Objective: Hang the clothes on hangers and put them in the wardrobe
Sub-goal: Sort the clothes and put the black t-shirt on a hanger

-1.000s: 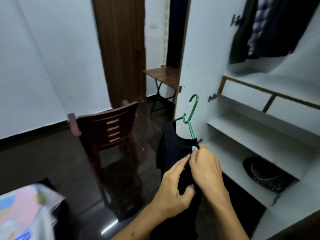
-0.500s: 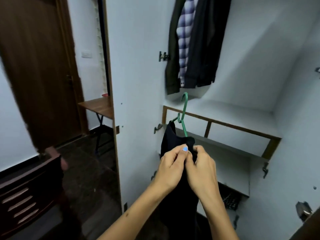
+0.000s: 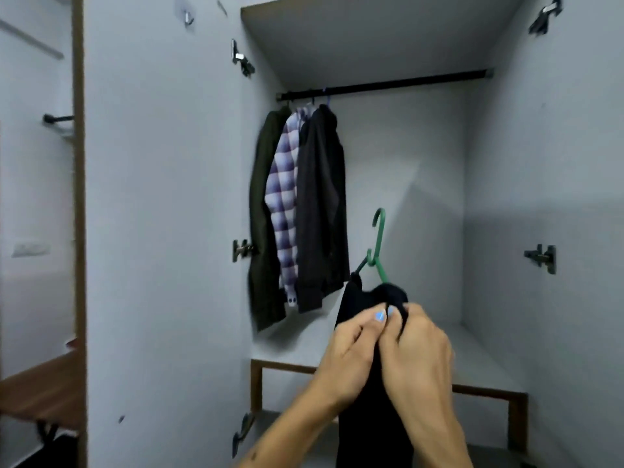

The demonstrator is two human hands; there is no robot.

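We are pinching the black garment (image 3: 368,332) on its green hanger (image 3: 377,244) with left hand (image 3: 347,352) and right hand (image 3: 418,352) below the rail (image 3: 405,84), risking it slipping off one shoulder while lifting.

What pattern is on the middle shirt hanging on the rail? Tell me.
A purple-and-white check on the shirt, seen in the head view.

Dim, cool, even light. The wardrobe (image 3: 422,163) ceiling lies in shade; a soft diagonal shadow crosses its back wall toward three o'clock. Everything looks slightly smeared, straight edges bowing near nine o'clock.
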